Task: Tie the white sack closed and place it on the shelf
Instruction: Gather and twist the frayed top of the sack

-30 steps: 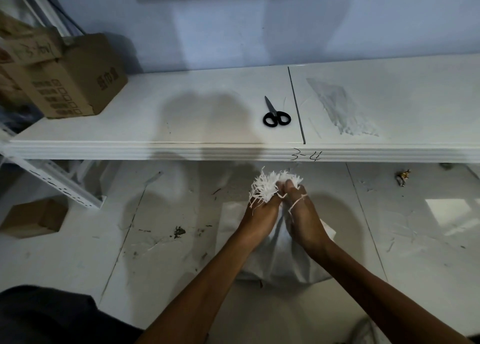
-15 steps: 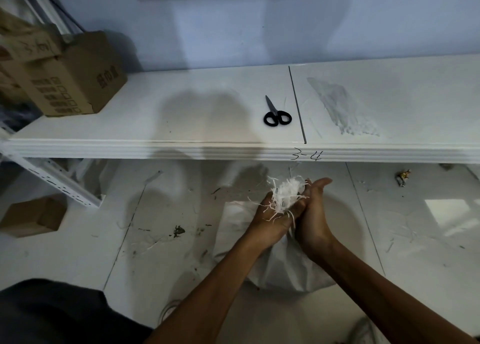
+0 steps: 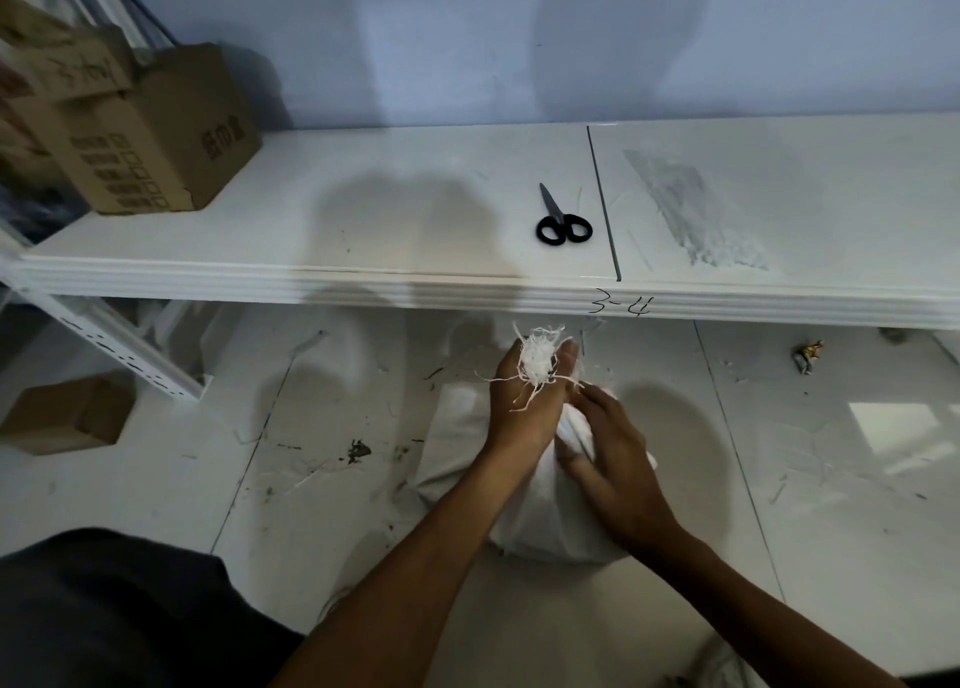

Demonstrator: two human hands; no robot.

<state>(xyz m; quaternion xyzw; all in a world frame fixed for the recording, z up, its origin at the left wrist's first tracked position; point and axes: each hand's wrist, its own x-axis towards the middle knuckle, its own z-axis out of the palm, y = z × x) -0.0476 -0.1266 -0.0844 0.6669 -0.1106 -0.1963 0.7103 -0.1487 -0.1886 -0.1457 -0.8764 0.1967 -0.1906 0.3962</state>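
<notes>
white sack [image 3: 457, 459] on the floor [image 3: 311, 479], lower centre of frame, just below the front edge of the shelf [image 3: 415, 209]. Only legible writing: "3-4" [image 3: 621, 307], handwritten on that shelf edge right above the sack. Cardboard box [image 3: 156, 136] upper left has printed characters and a scrawled flap, both too blurred to read. Sack stands on its base, long axis roughly vertical in frame, gathered neck pointing up toward the shelf and ending in a frayed tuft [image 3: 537, 357]. Left hand [image 3: 519, 407] grips the neck right under the tuft, loose threads hanging over its fingers. Right hand [image 3: 618, 464] is curled around the bunched cloth lower down. Black-handled scissors [image 3: 563, 225] lie on the shelf, blades together, tips toward upper left.
</notes>
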